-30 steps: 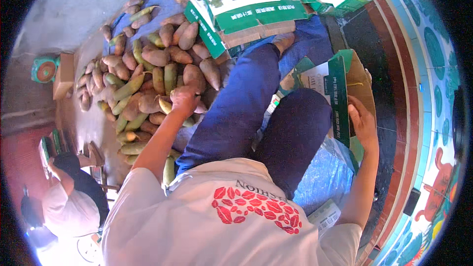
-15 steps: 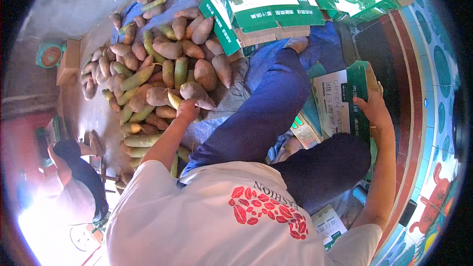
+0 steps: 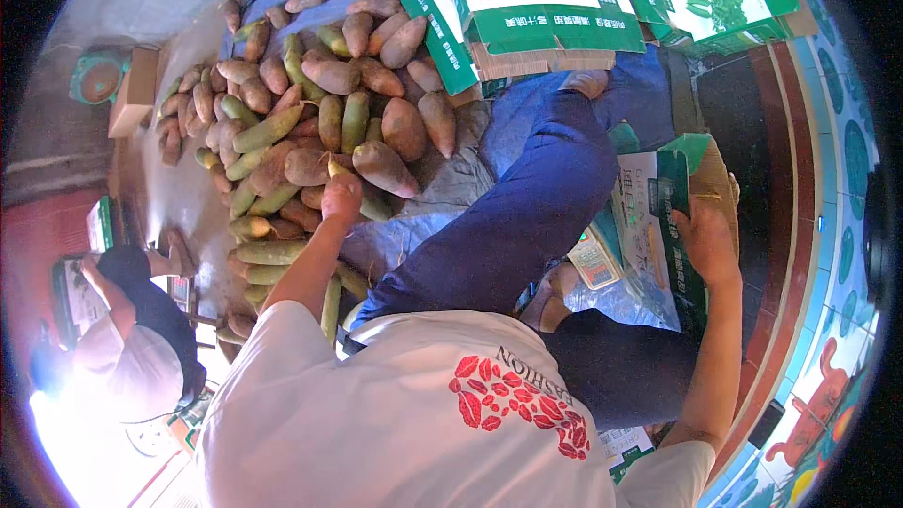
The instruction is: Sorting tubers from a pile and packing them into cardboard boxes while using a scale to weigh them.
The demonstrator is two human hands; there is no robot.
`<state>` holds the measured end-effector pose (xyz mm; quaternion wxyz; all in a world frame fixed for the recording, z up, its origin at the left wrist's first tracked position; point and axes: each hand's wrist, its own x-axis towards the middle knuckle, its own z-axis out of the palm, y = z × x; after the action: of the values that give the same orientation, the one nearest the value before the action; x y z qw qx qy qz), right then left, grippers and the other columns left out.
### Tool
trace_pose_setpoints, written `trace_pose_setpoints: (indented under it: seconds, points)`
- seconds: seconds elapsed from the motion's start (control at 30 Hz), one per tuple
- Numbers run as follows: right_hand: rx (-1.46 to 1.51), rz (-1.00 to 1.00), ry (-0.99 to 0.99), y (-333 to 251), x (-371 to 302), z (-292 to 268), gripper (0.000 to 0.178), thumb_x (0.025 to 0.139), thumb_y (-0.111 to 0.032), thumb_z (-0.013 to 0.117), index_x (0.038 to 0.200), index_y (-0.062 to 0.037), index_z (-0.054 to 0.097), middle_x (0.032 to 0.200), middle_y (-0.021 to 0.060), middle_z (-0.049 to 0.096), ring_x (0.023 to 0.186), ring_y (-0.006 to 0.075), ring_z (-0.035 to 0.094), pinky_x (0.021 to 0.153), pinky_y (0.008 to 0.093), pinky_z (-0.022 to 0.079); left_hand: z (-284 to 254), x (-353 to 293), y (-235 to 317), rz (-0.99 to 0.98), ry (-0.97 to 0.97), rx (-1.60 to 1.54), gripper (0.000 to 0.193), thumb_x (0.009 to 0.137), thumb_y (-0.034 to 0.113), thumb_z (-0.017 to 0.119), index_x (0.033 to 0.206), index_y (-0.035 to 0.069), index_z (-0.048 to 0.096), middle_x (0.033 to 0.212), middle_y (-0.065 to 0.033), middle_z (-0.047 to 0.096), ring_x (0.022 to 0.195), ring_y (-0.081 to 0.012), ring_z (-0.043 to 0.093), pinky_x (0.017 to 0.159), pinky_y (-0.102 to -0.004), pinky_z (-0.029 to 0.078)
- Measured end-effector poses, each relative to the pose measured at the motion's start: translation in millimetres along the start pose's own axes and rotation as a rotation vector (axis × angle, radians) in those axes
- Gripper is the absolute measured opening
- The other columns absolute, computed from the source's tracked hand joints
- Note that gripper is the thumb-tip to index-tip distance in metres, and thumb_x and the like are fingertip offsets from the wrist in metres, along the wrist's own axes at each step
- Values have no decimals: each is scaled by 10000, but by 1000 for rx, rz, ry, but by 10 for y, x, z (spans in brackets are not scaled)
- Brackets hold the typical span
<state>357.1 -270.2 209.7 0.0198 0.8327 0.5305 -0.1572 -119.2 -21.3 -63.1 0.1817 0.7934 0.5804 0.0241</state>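
Note:
My left hand (image 3: 341,196) is closed at the near edge of a heap of radishes (image 3: 273,134), around a radish whose pale yellow tip (image 3: 335,168) sticks out above the fingers. The rest of that radish is hidden by the hand. Just beyond lies a thick brownish-red radish (image 3: 385,167). Over on the right, my right hand (image 3: 707,237) grips the side of a green and white cardboard box (image 3: 666,193), thumb on the printed face and fingers out of sight behind. The box stands tilted beside my right leg; its inside cannot be seen.
A small scale (image 3: 594,260) with a keypad sits between my legs and the box. More printed cartons (image 3: 555,30) stand beyond my left foot. Blue sheeting (image 3: 640,99) covers part of the floor. At the far left another person (image 3: 141,348) sits near a carton.
My left hand has shifted slightly left and away from me with the radish tip. My right hand and the box have moved a little, baring more sheeting beside the scale. The whole view has shifted slightly.

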Motion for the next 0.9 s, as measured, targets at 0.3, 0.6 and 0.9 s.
trace_pose_setpoints:
  seconds: [0.3, 0.6, 0.9]
  points:
    - [-23, -190, -33, -189, -51, 69, 117, 787, -128, 563, 830, -20, 555, 751, 201, 595, 752, 376, 583, 674, 451, 458, -327, 91, -27, -39, -48, 271, 606, 723, 136, 644, 1268, 139, 380, 1351, -70, 324, 1224, -264, 352, 962, -377, 371]
    - [-41, -276, -92, -362, -121, -4, 71, 772, -86, 538, 806, -36, 575, 725, 190, 601, 717, 348, 599, 653, 443, 472, -502, 301, 268, 136, -396, 770, 624, 717, 144, 649, 1285, 200, 394, 1379, -28, 313, 1269, -254, 304, 991, -442, 319]
    - [-58, -62, -145, -280, -156, -63, 222, 785, -125, 581, 960, 4, 533, 857, 214, 591, 832, 361, 573, 731, 442, 446, -440, 352, 93, 148, -429, 875, 360, 753, 198, 597, 1107, 130, 587, 1211, -49, 480, 1143, -199, 447, 921, -374, 392]
